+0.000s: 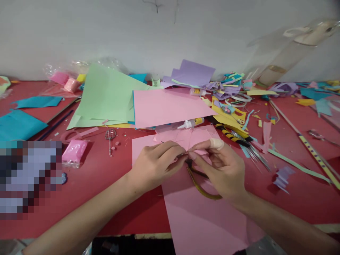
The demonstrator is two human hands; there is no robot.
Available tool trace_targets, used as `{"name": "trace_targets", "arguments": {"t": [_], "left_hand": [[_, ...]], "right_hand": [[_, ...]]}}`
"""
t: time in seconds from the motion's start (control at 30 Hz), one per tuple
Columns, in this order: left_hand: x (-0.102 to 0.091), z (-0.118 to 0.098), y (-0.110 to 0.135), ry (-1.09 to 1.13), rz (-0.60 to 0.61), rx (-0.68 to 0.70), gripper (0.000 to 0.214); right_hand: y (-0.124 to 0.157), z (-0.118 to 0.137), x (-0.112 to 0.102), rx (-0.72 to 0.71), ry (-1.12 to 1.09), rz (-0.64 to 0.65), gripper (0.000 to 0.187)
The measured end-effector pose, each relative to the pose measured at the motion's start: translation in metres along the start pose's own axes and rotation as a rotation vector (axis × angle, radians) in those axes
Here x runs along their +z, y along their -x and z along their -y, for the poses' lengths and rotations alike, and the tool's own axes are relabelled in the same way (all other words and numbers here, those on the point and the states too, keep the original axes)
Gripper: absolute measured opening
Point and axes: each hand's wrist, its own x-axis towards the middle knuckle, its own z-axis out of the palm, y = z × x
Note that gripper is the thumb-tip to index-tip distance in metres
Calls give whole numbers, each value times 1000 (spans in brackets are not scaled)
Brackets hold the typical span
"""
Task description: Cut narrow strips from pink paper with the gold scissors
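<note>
My left hand (156,163) and my right hand (220,166) meet over a pink paper sheet (202,219) at the table's front. Both pinch a small folded pink paper piece (190,141) between thumb and fingers, fingertips touching. My right index finger has a plaster on its tip. Under my right hand lies a pair of scissors with yellowish handles (202,184). A white glue bottle (191,123) lies just beyond the hands.
The red table (106,184) holds a green sheet (106,95), a large pink sheet (167,106), blue paper (18,124), purple paper (191,72), several scraps at right, a pink packet (73,150), a long stick (305,141), a clear bottle (289,49) against the wall.
</note>
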Motion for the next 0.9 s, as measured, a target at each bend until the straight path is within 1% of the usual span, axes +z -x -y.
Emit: {"name": "trace_targets", "arguments": {"t": [0.13,0.17,0.23,0.3,0.37,0.47,0.5,0.6,0.7,0.77,0.9], "left_hand": [[-1,0,-1,37,8,-33,1],[-2,0,-1,45,11,-38,1],[-2,0,-2,53,12,-38,1],[-3,0,-2,49,8,-33,0],[-3,-1,-2,47,5,-27,2],[-5,-3,-3,52,7,-19,1],[-5,-4,-3,54,9,-16,1],[-7,-5,-4,55,15,12,2],[-8,-6,-4,45,3,53,5],[-9,-6,-4,36,-1,82,6],[-9,-5,-4,1,6,130,7]], "right_hand": [[1,1,-4,-1,34,60,13],[0,1,-5,-10,21,59,10],[-4,1,-8,3,-31,44,12],[-9,1,-12,73,-112,45,12],[-16,0,-18,207,-184,101,9],[-28,-1,-27,434,-254,265,15],[-31,-1,-30,459,-282,301,17],[-37,-1,-33,546,-352,355,22],[-40,-1,-31,621,-415,357,24],[-40,-2,-29,636,-460,371,26],[-40,-4,-28,640,-466,462,29]]}}
